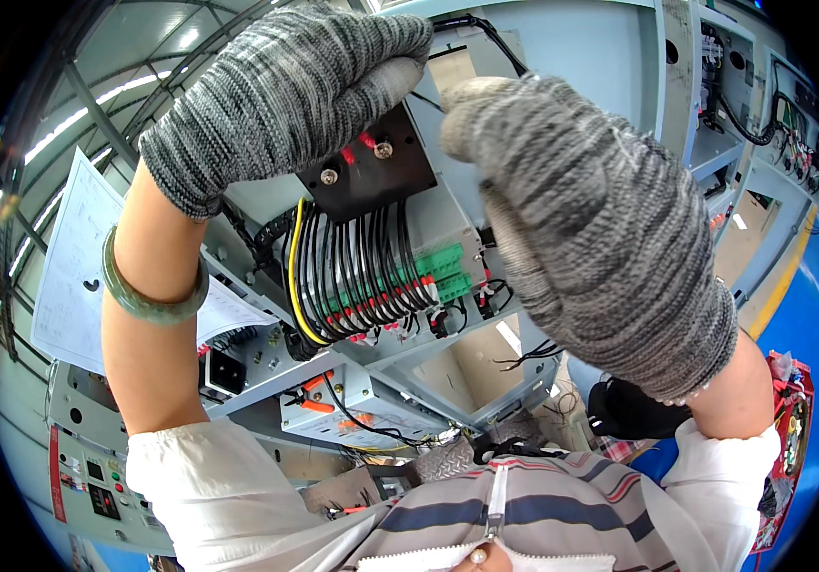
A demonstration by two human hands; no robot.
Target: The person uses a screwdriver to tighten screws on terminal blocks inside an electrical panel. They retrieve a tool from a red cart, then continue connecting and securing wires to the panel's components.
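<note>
The black plate point(368, 172) with two screws sits up on the grey cabinet point(609, 48), above a bundle of black wires point(362, 276) and one yellow; it looks stiff, light, best held by its edges; wires bend easy. Left hand point(276, 95), gloved, fingers curled together on plate's top; right hand point(600, 229) near, grip can't be told. White paper sheet point(71, 267) hangs at left; green connector blocks point(443, 272) below.

knit cloth gloves point(609, 238), matt black plate point(371, 176)
</note>
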